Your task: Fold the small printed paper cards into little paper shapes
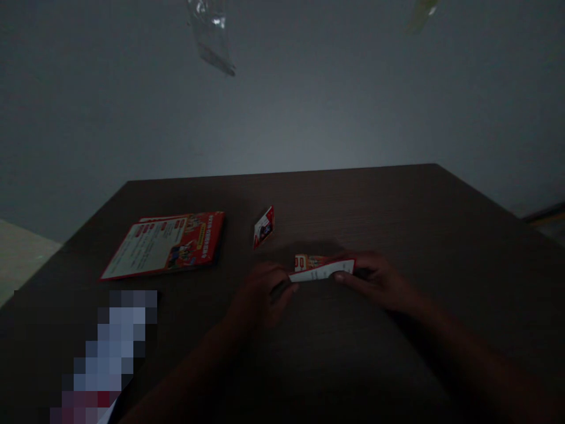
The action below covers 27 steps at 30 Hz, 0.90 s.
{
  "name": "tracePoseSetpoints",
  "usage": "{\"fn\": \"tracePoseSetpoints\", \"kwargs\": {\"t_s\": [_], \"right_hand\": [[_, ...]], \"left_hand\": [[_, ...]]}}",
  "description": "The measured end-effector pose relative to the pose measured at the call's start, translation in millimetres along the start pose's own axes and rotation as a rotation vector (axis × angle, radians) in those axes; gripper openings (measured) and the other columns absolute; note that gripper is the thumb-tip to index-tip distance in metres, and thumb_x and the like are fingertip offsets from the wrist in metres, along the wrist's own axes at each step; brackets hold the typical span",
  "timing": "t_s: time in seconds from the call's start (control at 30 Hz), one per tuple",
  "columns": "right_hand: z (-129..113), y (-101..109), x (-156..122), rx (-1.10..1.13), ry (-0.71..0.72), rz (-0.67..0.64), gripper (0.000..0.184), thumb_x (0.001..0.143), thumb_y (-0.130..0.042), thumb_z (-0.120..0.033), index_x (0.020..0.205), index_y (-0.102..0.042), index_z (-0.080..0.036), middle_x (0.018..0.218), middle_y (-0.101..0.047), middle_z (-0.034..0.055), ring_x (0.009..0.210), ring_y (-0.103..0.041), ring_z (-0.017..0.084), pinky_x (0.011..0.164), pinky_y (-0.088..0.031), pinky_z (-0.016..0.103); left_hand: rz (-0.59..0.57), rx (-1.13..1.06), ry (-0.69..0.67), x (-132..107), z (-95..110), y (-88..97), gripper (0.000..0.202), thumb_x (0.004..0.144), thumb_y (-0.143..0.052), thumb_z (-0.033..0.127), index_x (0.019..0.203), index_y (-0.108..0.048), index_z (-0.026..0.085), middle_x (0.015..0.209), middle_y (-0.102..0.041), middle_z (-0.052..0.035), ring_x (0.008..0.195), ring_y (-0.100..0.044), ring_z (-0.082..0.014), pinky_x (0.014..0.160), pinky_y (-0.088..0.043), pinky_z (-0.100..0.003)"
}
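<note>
Both hands hold a folded printed sheet (321, 271), white with red edges and an orange-red printed part showing behind. My left hand (265, 291) pinches its left end between thumb and fingers. At the other end, the thumb of my right hand (382, 281) presses on the white side, with the fingers behind it. A small folded red-and-white card (263, 227) stands on the table, a little beyond my left hand. Further left lies a stack of printed red-and-white sheets (163, 246), with pictures and text on top. The dim light hides the fine print.
The dark wood-grain table (353, 200) ends at a grey wall (309, 106). A blurred-out rectangular object (110, 347) is at the lower left. A clear plastic piece (212, 35) hangs on the wall at the top, and a yellowish strip (421, 15) hangs further right.
</note>
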State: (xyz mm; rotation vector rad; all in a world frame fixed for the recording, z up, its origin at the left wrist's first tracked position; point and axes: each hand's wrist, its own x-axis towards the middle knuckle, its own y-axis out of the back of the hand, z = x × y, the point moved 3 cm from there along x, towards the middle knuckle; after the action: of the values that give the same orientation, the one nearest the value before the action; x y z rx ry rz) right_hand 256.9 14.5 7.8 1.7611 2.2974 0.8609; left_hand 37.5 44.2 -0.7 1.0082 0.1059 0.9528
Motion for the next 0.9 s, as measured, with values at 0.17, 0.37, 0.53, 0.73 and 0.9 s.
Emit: {"fn": "tracePoseSetpoints", "kwargs": {"t_s": [0.17, 0.37, 0.53, 0.73, 0.9], "right_hand": [[2, 4, -4, 0.239, -0.174, 0.244, 0.022, 0.08, -0.062, -0.038, 0.087, -0.07, -0.019, 0.081, -0.072, 0.0047, 0.071, -0.067, 0.018, 0.064, -0.054, 0.03], [8, -5, -1, 0.569, -0.481, 0.309, 0.032, 0.077, -0.063, -0.045, 0.093, -0.067, -0.018, 0.076, -0.072, 0.0063, 0.06, -0.067, 0.018, 0.054, -0.054, 0.03], [15, -13, 1, 0.632, -0.601, 0.223, 0.03, 0.076, -0.065, -0.044, 0.087, -0.065, -0.016, 0.075, -0.072, 0.0062, 0.059, -0.067, 0.016, 0.052, -0.053, 0.027], [16, -19, 2, 0.614, -0.642, 0.118, 0.032, 0.076, -0.064, -0.046, 0.085, -0.064, -0.015, 0.068, -0.071, 0.0041, 0.054, -0.065, 0.014, 0.05, -0.052, 0.024], [17, -22, 2, 0.619, -0.648, 0.043, 0.034, 0.076, -0.063, -0.047, 0.089, -0.063, -0.015, 0.072, -0.071, 0.0047, 0.057, -0.066, 0.014, 0.053, -0.052, 0.026]], "left_hand": [[0.03, -0.053, -0.011, 1, 7, 3.4, 0.01, 0.081, -0.056, 0.017, 0.087, -0.064, 0.018, 0.086, -0.067, -0.004, 0.081, -0.062, -0.0153, 0.074, -0.049, -0.029], [0.089, -0.05, 0.0, -4, 8, 4.1, 0.012, 0.079, -0.056, 0.013, 0.089, -0.06, 0.018, 0.084, -0.066, -0.0028, 0.078, -0.062, -0.0149, 0.072, -0.05, -0.029], [0.176, -0.012, -0.099, -5, 5, 4.3, 0.024, 0.077, -0.059, 0.012, 0.099, -0.052, 0.018, 0.09, -0.062, -0.0032, 0.083, -0.061, -0.0142, 0.074, -0.05, -0.028], [0.071, 0.153, -0.231, -3, 13, 4.1, 0.022, 0.079, -0.059, 0.013, 0.1, -0.058, 0.019, 0.097, -0.057, -0.0065, 0.088, -0.056, -0.017, 0.073, -0.048, -0.03], [0.038, 0.243, -0.295, -2, 16, 5.3, 0.016, 0.077, -0.06, 0.013, 0.092, -0.063, 0.02, 0.095, -0.057, -0.0058, 0.086, -0.053, -0.018, 0.072, -0.045, -0.032]]}}
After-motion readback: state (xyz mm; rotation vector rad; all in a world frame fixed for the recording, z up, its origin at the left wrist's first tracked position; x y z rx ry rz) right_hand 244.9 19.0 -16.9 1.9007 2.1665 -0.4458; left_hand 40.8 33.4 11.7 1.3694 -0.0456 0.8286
